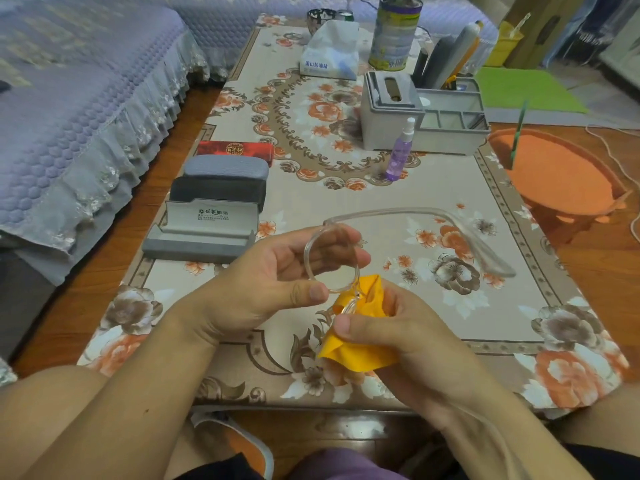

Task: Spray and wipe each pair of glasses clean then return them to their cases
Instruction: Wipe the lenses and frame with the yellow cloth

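Note:
Clear-framed glasses [398, 214] hover over the table's near half. My left hand [277, 278] holds one round lens by its rim between thumb and fingers. My right hand [388, 327] pinches the other lens inside a yellow cloth [356, 351]. One temple arm sticks out to the right. An open grey case [201, 230] lies empty at the left. Behind it sit a black case [218, 192], a grey case [227, 166] and a red case [235, 148], all closed. A purple spray bottle [401, 154] stands mid-table.
A grey tissue box and organiser [391, 116] stand behind the bottle, with a tin [394, 32] and a tissue pack [330, 50] further back. An orange stool [554, 174] stands at the table's right; a lilac-covered sofa [76, 98] runs along the left. The floral tablecloth [450, 327] reaches the near edge.

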